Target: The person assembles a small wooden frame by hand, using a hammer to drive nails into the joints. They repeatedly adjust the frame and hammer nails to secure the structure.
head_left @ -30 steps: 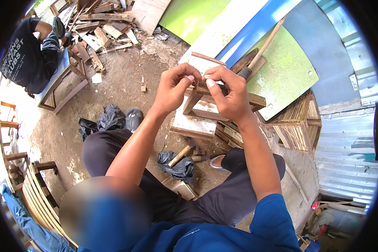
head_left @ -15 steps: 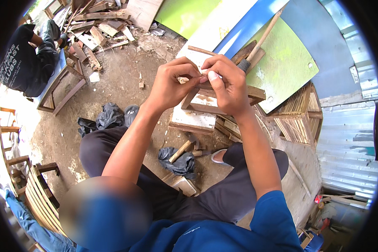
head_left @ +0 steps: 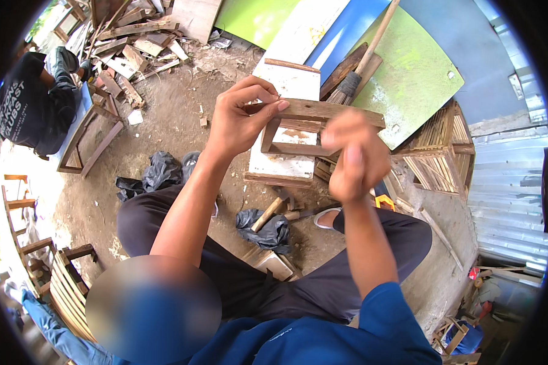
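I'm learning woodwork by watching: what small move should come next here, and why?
I'd probably reach the right hand down for the wooden-handled hammer on the black plastic bag. The left hand pinches at the upper bar of the wooden frame, perhaps steadying something too small to identify, while the right hand, though blurred, shows no tool.

"See that heap of broken timber [head_left: 137, 47] at the far left?"

"Yes, and a person in a dark shirt [head_left: 24, 112] near it."

"What's beside the yellow-green panel [head_left: 420, 64]?"

"A broom [head_left: 351, 83], its handle slanting away. Slatted woodwork [head_left: 447, 159] sits nearer the corrugated metal [head_left: 508, 191]."

"And on the ground?"

"Crumpled black plastic [head_left: 161, 170], with a white scrap [head_left: 135, 117] farther off, toward the timber."
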`<state>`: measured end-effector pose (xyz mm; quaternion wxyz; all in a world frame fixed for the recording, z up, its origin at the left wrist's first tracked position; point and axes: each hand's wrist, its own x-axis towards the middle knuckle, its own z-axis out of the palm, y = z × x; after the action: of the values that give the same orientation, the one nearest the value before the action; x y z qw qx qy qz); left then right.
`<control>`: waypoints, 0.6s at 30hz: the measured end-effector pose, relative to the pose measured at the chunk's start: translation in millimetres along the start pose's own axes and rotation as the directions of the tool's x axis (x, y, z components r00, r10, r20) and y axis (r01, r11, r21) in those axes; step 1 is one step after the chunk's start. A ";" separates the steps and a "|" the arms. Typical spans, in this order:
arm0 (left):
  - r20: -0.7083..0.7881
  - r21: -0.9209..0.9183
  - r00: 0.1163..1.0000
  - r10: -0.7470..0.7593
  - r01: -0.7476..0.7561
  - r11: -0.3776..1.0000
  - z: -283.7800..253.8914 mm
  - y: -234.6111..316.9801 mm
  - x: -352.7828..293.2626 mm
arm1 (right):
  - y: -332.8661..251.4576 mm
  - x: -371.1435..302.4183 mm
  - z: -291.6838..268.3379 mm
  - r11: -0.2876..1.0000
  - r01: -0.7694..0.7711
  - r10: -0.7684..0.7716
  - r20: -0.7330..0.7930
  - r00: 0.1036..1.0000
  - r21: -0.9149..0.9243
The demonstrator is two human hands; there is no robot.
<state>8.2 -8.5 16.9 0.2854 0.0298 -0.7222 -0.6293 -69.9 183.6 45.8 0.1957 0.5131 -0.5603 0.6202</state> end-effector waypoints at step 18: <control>-0.035 -0.055 0.999 -0.013 0.011 0.998 2.8 -1.7 -0.1 | 62.7 -416.4 80.7 -0.679 -0.692 0.668 -0.185 -0.721 0.247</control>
<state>6.5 -6.3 15.2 0.2952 0.0373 -0.6993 -0.6500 77.8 231.1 -353.9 -0.3902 -0.4237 -0.6727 0.4645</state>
